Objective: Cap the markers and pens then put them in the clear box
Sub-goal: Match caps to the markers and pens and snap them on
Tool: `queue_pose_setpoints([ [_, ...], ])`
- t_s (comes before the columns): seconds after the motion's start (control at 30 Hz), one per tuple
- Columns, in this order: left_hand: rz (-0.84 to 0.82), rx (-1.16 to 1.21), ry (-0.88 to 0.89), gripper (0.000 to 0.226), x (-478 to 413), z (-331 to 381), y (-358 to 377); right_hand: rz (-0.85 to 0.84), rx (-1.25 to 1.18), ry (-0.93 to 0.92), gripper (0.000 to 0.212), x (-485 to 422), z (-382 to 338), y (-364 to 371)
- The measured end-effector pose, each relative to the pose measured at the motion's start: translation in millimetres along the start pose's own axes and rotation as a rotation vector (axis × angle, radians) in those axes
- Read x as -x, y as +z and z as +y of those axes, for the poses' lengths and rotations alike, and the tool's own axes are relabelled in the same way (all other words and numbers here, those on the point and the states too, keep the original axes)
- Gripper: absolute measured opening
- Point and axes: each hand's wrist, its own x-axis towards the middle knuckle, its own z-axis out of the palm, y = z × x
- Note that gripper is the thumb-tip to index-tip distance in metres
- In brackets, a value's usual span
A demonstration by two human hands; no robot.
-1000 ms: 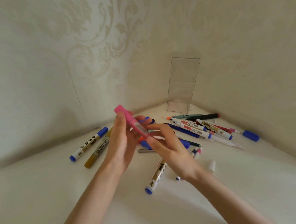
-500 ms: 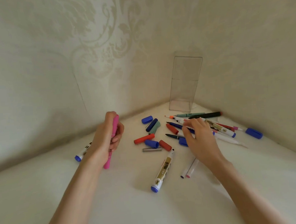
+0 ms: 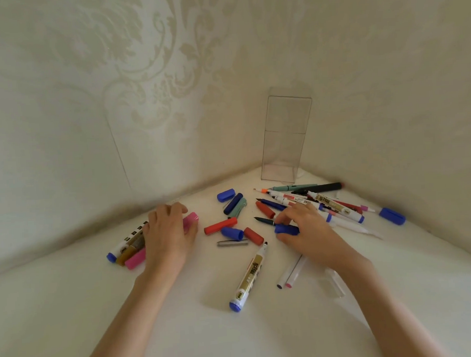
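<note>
My left hand [image 3: 167, 235] lies over a capped pink marker [image 3: 136, 259], pressing it down on the white surface beside a blue-capped marker [image 3: 115, 253] and a gold marker [image 3: 127, 252]. My right hand [image 3: 309, 230] pinches a blue cap [image 3: 286, 228] lying in the pile, next to an uncapped dark pen [image 3: 264, 221]. Loose blue and red caps [image 3: 231, 233] lie between my hands. An uncapped gold-labelled marker [image 3: 249, 277] lies in front. The tall clear box [image 3: 285, 137] stands upright in the corner, with nothing visible inside.
Several markers and pens [image 3: 325, 201] are heaped at the right, below the box. A blue cap [image 3: 392, 216] lies far right. Two thin white pens [image 3: 290, 273] and a clear cap [image 3: 332, 282] lie under my right forearm. Patterned walls meet behind the box.
My left hand carried the pink marker down and left and laid it beside the capped markers. My right hand moved into the pile and closed its fingers on a blue cap.
</note>
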Motion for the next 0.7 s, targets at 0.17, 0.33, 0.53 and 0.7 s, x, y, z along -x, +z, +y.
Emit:
queue_pose_setpoints([
  [0.17,-0.206,0.285,0.451,0.025,10.4,22.2,-0.4,0.022,0.02,0.024,0.028,-0.4,-0.6,3.1],
  [0.33,-0.297,0.169,0.458,0.035,11.0,27.3,13.8,0.026,0.08,0.039,0.034,-1.4,3.6,5.7],
  [0.53,-0.266,0.224,0.393,0.006,9.9,31.4,14.4,0.042,0.11,0.014,0.03,0.6,2.4,9.7],
  [0.7,-0.163,0.21,0.348,0.028,11.5,31.2,13.6,0.107,0.022,0.053,0.032,-0.1,-1.4,6.9],
])
